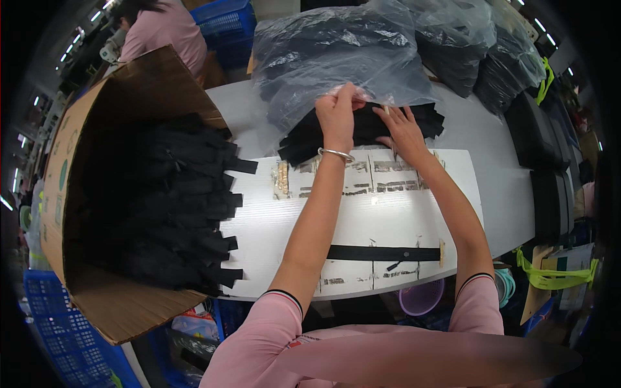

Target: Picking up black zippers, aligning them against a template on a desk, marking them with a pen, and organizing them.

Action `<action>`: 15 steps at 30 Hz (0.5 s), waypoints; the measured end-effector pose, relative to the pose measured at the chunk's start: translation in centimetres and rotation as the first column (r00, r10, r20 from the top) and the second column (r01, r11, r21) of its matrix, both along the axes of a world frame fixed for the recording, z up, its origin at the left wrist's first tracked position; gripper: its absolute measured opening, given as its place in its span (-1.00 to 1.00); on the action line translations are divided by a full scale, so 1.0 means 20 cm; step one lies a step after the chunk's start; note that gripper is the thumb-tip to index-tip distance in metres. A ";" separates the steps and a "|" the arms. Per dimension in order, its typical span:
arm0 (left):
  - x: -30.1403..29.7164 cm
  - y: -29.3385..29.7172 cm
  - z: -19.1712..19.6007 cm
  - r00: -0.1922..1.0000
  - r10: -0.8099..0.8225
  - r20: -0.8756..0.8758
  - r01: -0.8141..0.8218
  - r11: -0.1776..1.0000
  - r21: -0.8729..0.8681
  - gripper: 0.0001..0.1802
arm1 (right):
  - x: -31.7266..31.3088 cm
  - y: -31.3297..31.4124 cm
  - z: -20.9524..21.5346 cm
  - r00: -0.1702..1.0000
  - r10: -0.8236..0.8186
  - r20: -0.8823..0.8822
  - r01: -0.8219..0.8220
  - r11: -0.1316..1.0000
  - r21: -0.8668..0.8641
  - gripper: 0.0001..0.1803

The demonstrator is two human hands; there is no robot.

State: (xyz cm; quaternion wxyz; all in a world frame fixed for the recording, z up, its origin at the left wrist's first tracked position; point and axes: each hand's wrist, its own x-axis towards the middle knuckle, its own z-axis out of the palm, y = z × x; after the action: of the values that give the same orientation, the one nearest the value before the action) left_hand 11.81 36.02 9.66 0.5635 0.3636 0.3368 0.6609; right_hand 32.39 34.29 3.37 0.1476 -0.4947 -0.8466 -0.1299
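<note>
My left hand point(336, 116), with a bangle at its wrist, is closed in a pinch on the lower edge of a clear plastic bag point(336, 48) full of dark goods. Beneath that edge a bundle of black zippers point(304, 139) sticks out toward me. Fingers apart, my right hand point(404, 132) lies on the bundle's right half. A single black zipper point(362, 253) is stretched straight across the near part of a white board point(343, 220), with its slider and pull at the right. Tape strips and dark marks line the board.
At my left an open cardboard box point(139, 307) holds many black zippers, their ends hanging over its edge. More filled plastic bags point(453, 39) stand at the far right, beside black cases point(550, 200). Blue crates point(65, 323) flank the table; a co-worker point(168, 35) sits beyond.
</note>
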 end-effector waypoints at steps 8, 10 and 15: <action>0.02 -0.07 0.06 0.996 0.083 -0.044 -0.080 0.993 0.085 -0.68 | -0.09 0.43 -0.05 0.998 -0.004 0.066 -0.009 0.980 0.200 -0.20; 0.03 -0.10 0.09 0.996 0.086 0.014 -0.087 0.992 0.094 -0.67 | -0.09 0.54 -0.05 0.988 0.108 0.111 -0.145 0.894 0.423 -0.25; 0.04 -0.15 0.15 0.980 0.200 -0.008 -0.199 0.977 0.082 -0.66 | -0.13 0.69 0.02 0.976 0.049 0.212 -0.137 0.896 0.421 -0.36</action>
State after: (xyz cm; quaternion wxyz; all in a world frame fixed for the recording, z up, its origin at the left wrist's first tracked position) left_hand 12.61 32.92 12.57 0.4765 0.3558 0.3491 0.7242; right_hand 29.83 48.06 3.85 0.1757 -0.3930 -0.8295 -0.3558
